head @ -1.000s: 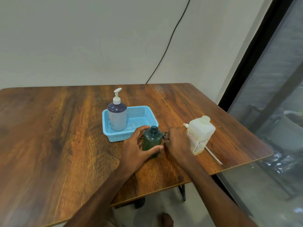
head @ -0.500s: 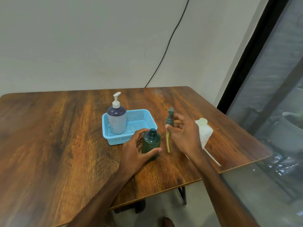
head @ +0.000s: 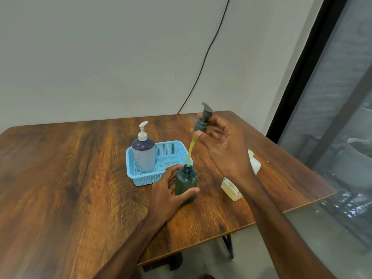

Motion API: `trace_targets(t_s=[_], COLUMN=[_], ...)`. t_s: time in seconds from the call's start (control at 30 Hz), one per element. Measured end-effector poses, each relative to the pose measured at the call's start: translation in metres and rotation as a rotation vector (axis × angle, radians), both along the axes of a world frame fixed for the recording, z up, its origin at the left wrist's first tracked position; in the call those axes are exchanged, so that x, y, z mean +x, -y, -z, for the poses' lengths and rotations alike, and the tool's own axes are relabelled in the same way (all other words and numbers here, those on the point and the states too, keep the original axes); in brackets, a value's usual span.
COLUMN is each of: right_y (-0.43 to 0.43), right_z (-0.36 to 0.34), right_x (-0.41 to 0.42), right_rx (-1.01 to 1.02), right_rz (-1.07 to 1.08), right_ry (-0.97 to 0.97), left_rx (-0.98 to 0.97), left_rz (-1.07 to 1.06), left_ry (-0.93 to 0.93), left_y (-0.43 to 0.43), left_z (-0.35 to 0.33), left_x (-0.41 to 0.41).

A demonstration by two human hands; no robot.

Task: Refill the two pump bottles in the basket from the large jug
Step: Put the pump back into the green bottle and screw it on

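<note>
The left hand (head: 169,190) sits just below the centre of the frame, fingers and thumb curled around the dark green translucent plastic bottle (head: 186,183), which stands upright and uncapped on the brown wood-grain table (head: 66,178); the right hand (head: 225,150), higher and to the right, pinches the grey plastic pump head (head: 203,121) by its collar between thumb and fingertips, the remaining fingers spread loosely; from that pump head a yellow dip tube (head: 191,152) slants down and to the left, its lower end at the open neck of the green bottle, though whether the tip is inside the neck cannot be told; just left of the left hand, touching or nearly touching its knuckles, lies the light blue perforated plastic basket (head: 173,147), and in its left end stands a pale bottle with a dark purple shoulder and white pump (head: 143,156), upright; to the lower right of the right hand, partly hidden behind the wrist, stands the large whitish translucent jug (head: 231,188) with a printed label and yellowish liquid low inside; a thin black cable (head: 207,51) runs down the grey wall (head: 100,57) in the upper middle of the frame to the table's far edge.
</note>
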State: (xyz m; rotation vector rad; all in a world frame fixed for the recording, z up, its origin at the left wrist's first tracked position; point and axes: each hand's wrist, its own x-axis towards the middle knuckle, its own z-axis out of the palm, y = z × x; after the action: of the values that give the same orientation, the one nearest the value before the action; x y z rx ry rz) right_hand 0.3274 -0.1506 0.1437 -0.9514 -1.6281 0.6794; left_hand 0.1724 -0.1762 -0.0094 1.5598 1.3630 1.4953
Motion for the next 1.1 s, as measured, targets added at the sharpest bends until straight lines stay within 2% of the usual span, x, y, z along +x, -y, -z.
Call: trace_targets(t_s=[0.47, 0.83, 1.1], right_y=[0.006, 0.016, 0.022], right_z=[0.057, 0.074, 0.084], right_x=[-0.003, 0.013, 0.014], right_rx=[-0.174, -0.158, -0.164], right_rz=[-0.019, 0.036, 0.193], right_ry=[0.196, 0.373, 0.283], left_rx=[0.033, 0.015, 0.044], left_rz=[0.010, 0.063, 0.063], left_ry=[-0.007, -0.012, -0.101], left_y=[0.002, 0.003, 0.002], left_z=[-0.002, 0.003, 0.005], left_x=[0.001, 0.011, 0.017])
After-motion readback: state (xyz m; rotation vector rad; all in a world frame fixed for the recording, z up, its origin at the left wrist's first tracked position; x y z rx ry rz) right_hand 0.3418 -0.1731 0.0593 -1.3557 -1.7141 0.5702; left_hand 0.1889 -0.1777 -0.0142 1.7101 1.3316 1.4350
